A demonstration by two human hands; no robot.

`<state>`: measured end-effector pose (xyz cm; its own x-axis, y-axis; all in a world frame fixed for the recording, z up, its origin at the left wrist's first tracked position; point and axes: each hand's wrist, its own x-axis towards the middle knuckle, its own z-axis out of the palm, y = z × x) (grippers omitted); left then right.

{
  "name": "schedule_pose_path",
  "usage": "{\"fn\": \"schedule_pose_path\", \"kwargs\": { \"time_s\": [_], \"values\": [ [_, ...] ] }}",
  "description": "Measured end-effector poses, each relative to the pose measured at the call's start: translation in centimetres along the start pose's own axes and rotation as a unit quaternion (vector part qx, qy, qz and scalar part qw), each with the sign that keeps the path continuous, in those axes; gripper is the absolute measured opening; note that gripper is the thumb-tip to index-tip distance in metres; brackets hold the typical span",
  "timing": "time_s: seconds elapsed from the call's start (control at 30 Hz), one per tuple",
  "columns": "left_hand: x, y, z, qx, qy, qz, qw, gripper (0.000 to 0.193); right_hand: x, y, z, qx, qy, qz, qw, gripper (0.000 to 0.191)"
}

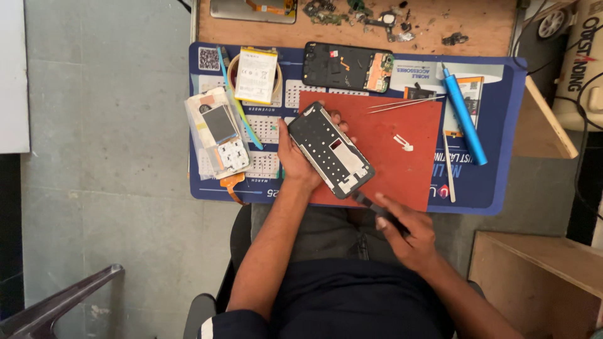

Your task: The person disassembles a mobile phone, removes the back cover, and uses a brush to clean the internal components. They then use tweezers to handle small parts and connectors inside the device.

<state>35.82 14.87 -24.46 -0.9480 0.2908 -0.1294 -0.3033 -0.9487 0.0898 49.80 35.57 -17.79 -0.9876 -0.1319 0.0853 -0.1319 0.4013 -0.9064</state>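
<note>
The left hand [294, 160] holds a phone frame [330, 150], its grip clasped around the frame's edges, over the red mat [402, 169] at the desk's [440, 25] near edge. At 5 o'clock from the frame, the right hand [405, 233] pinches a dark tool [370, 204], tip near the frame's lower corner. A blue screwdriver [463, 115] lies at 2 o'clock, tweezers [405, 102] at 1, a battery [255, 75] at 11.

The left hand [298, 160] was largely covered by the phone frame [331, 150] it held. A dark tool [370, 204] in the right hand [408, 235] was blurred. Small parts [352, 16] on the table [477, 28] were too small to identify. The top edge cropped a grey panel [251, 9].
</note>
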Motion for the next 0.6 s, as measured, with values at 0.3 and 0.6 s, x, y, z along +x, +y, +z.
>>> {"fn": "schedule_pose_path", "kwargs": {
  "time_s": [0.3,0.6],
  "values": [
    [0.1,-0.1,0.0,-0.02,-0.021,-0.001,1.0,0.087,0.8,-0.5,1.4,-0.171,-0.124,-0.192,0.958,0.046],
    [0.0,-0.1,0.4,0.015,-0.008,-0.005,1.0,0.088,1.5,1.3,2.6,0.236,0.056,0.108,0.964,0.01]
  ]
}}
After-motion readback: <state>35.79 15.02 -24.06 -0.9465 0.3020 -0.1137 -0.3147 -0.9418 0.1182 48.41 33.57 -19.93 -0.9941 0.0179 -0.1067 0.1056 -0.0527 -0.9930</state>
